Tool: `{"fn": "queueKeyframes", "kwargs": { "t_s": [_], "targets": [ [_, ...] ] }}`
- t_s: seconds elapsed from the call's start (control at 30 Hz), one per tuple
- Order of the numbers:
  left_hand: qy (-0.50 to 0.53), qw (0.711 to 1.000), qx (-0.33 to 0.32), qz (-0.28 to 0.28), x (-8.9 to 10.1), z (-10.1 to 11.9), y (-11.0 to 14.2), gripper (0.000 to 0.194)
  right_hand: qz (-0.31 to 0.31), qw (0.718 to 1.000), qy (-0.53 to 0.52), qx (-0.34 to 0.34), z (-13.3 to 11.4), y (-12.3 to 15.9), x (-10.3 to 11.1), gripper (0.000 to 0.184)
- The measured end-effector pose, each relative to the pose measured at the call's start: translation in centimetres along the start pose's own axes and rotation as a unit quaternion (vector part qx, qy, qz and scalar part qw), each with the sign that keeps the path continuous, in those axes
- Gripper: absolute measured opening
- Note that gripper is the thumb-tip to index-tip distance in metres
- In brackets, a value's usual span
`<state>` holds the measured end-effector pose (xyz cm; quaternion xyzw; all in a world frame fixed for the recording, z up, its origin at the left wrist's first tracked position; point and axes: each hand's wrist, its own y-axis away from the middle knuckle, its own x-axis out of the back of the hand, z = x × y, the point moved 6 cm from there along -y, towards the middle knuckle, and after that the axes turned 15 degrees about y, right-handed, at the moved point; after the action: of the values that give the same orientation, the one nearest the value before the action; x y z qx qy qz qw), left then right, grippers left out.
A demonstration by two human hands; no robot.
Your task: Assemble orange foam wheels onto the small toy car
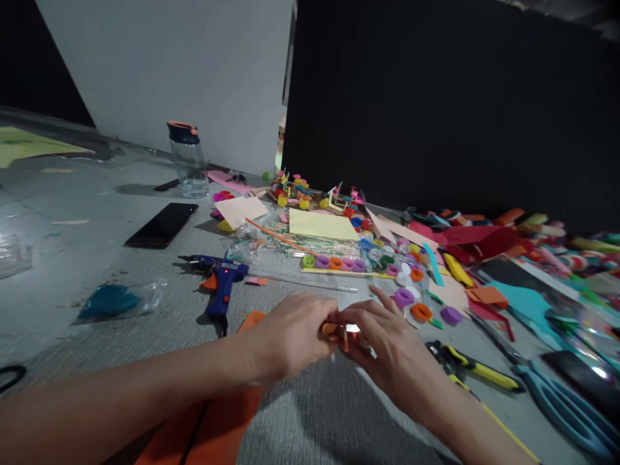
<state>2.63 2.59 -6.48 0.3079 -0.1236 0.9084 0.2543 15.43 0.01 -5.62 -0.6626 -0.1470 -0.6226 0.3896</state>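
Note:
My left hand and my right hand meet above the grey surface. Their fingers are closed on a small orange piece, with a short strip and something white showing beside it. Much of it is hidden by the fingers, so its exact kind is unclear. An orange sheet lies under my left forearm, with a dark cord across it. Left of my hands rests a blue glue gun. Just beyond my right hand are purple and orange bottle caps.
At right lie yellow-black pliers and blue-handled scissors. Coloured paper, caps and sticks crowd the back. A phone, a water bottle and a bag of blue material are on the left. A black panel stands behind.

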Motion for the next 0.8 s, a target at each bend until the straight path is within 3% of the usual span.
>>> {"fn": "queueKeyframes", "kwargs": {
  "t_s": [0.23,0.53,0.8],
  "targets": [
    [0.02,1.0,0.002,-0.01,-0.4,0.2,0.0,0.006,0.015,1.0,0.007,-0.001,-0.1,-0.1,0.2,0.023],
    [0.02,1.0,-0.008,-0.017,0.9,0.9,0.4,0.017,0.011,1.0,-0.017,-0.003,0.3,0.3,1.1,0.034],
    [0.006,0.999,0.019,-0.026,2.9,0.7,0.5,0.029,0.015,1.0,-0.012,-0.012,0.7,0.7,1.5,0.02]
  ]
}}
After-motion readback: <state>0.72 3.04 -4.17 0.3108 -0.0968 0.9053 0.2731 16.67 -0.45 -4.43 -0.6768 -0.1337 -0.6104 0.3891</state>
